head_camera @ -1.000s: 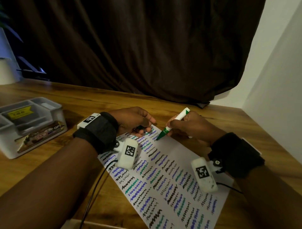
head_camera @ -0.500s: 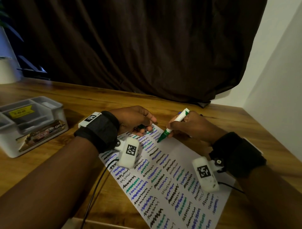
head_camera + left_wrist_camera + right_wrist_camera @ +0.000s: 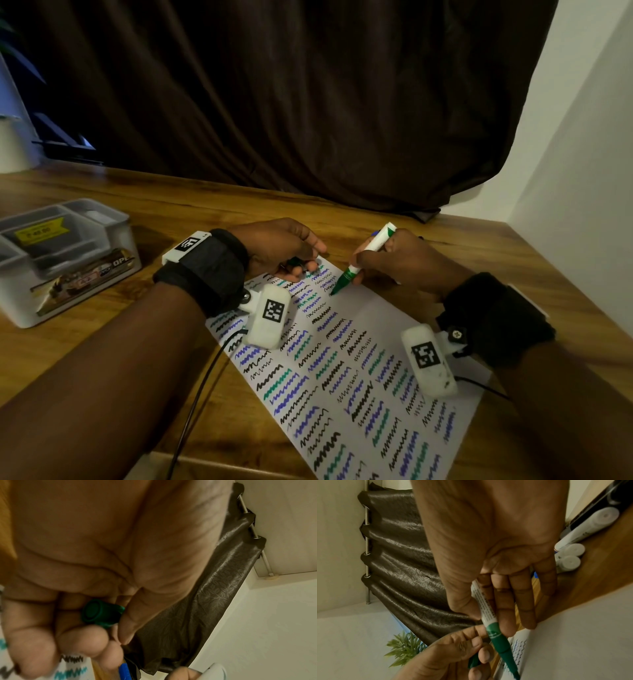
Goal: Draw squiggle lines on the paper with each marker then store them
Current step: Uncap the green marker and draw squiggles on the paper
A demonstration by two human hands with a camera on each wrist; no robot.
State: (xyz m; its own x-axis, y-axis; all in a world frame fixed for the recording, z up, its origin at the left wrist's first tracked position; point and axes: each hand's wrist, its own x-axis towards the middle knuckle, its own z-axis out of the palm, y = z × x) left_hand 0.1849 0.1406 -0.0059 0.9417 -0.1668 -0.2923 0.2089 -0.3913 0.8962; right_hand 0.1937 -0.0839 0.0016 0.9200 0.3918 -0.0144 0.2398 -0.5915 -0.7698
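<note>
A white sheet of paper (image 3: 387, 329) covered with several black, blue and green squiggles lies slantwise on the wooden table. My right hand (image 3: 397, 260) grips an uncapped green marker (image 3: 363, 260) with a white barrel; its tip touches the paper near the top edge. The right wrist view shows the same green marker (image 3: 494, 632) pinched between thumb and fingers. My left hand (image 3: 284, 250) rests on the paper's top left corner with its fingers curled round the green cap (image 3: 101, 612).
A white compartment box (image 3: 65, 257) stands on the table at the left. Several capped white markers (image 3: 573, 550) lie on the table beyond my right hand. A dark curtain (image 3: 274, 102) hangs behind the table, a white wall (image 3: 582, 171) at right.
The green marker's tip has crept a little down and left along the paper near the top edge. Both hands otherwise stay where they were.
</note>
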